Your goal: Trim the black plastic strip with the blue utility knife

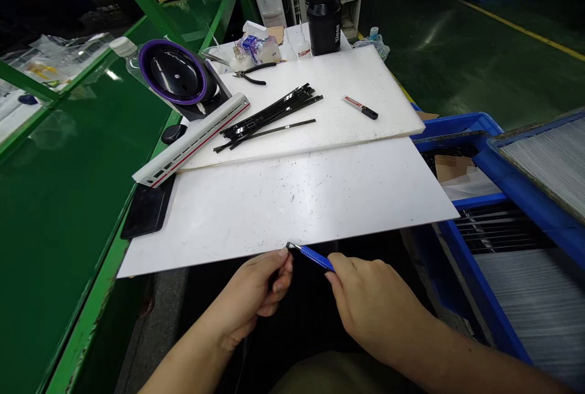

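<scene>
Head view. Right side: three blue containers. The rear bin [475,120] holds cardboard [452,167] and white material. The upper bin [525,178], at the edge of the view, holds closely packed pale sheets [553,156]. The lower bin [484,315] holds black strips [503,226] and more pale sheets. On the far part of the desk [292,199] stands a black bottle [324,22], upright, contents not visible; a clear bottle [125,50] is partly hidden behind a purple-rimmed device [172,72].

The left hand [256,284] has its fingers pinched on a small dark piece [289,246], which sits at the fingertips by the front edge of the desk. The right hand [375,296] has its fingers closed around the handle of a blue tool [317,257]; the tip points left and lies at the piece. Contact between tip and piece cannot be confirmed at this size.

A foam slab [365,89] carries a pile of dark strips [269,115], pliers [254,73] and a cutter [360,107]. A white bar [192,140] slants across its left side, near a black tablet [148,208].
</scene>
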{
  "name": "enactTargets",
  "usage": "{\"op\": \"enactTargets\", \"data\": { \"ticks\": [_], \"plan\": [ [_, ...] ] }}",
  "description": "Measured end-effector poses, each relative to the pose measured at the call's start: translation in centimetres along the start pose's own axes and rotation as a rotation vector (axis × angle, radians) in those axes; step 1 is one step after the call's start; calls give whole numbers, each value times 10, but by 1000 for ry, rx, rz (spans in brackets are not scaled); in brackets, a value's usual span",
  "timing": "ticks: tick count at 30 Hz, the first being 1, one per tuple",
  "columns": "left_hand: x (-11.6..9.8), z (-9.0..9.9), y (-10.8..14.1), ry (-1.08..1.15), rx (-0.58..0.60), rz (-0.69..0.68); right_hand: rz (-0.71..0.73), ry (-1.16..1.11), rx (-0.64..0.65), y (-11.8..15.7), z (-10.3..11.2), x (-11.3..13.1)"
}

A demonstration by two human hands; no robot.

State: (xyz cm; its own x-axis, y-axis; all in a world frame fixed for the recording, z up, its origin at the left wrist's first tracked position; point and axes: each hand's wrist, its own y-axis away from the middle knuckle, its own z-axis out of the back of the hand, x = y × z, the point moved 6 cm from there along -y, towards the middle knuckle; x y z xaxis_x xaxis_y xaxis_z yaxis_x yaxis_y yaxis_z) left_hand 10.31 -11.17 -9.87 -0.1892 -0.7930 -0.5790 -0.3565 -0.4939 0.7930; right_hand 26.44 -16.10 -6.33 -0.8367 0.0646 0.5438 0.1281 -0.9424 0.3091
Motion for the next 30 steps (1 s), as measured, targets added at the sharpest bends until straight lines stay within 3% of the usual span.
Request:
{"op": "enactTargets", "data": {
  "ticks": [11,18,30],
  "plan": [
    [0,4,1,-5,15,-6,110,247,-91,2,-10,2],
    [0,6,0,-6,31,17,39,-32,-31,-1,-1,-3],
    [-2,4,-1,-33,24,9,54,-11,-4,-4,0,-2]
  ]
}}
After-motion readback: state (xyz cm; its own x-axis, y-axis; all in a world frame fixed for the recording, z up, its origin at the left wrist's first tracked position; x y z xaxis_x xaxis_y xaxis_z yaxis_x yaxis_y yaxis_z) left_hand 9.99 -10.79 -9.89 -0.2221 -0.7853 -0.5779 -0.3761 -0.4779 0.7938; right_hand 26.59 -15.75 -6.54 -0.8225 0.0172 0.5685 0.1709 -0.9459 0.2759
